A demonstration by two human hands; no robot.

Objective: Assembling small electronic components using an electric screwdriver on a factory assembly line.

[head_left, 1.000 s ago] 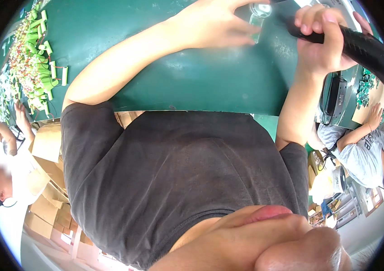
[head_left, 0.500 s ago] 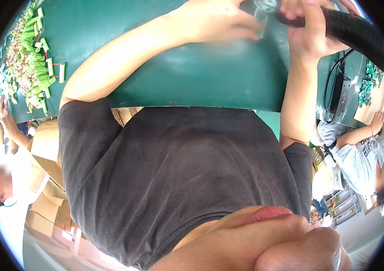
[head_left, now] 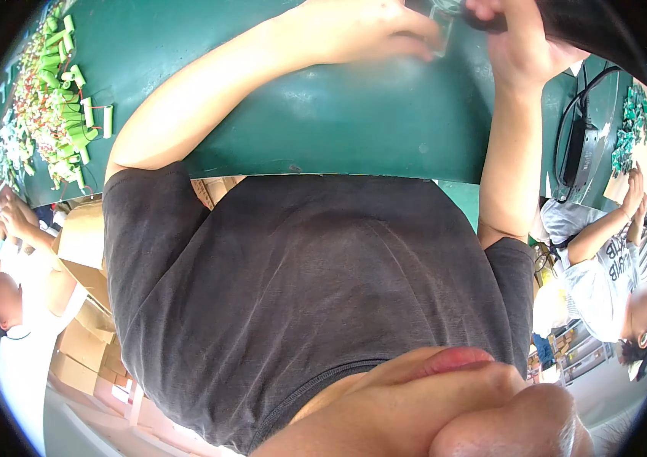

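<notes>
My left hand (head_left: 373, 30) is over the green tabletop at the top of the view. Its fingers are stretched out and slightly apart, smeared by motion. Their tips are beside a small clear, glass-like piece (head_left: 440, 34), and whether they touch it I cannot tell. My right hand (head_left: 521, 47) is closed, with its fingers curled round a thick black tube-like thing (head_left: 582, 27). One end of this thing shows near the clear piece, and it runs off to the right behind my thumb. The upper edge of the view cuts off part of both hands.
The green table (head_left: 323, 129) lies before me. A heap of green cylinders with red wires (head_left: 60, 114) covers its left end. On the right are a black power adapter (head_left: 581, 152) with cable and a pile of small green parts (head_left: 632, 122). Other people sit at both sides; cardboard boxes (head_left: 83, 346) stand behind left.
My right hand and the black thing have shifted slightly up and right. The clear piece is now nearer the top edge. My left fingers have moved slightly. The person at right has moved their hands.
</notes>
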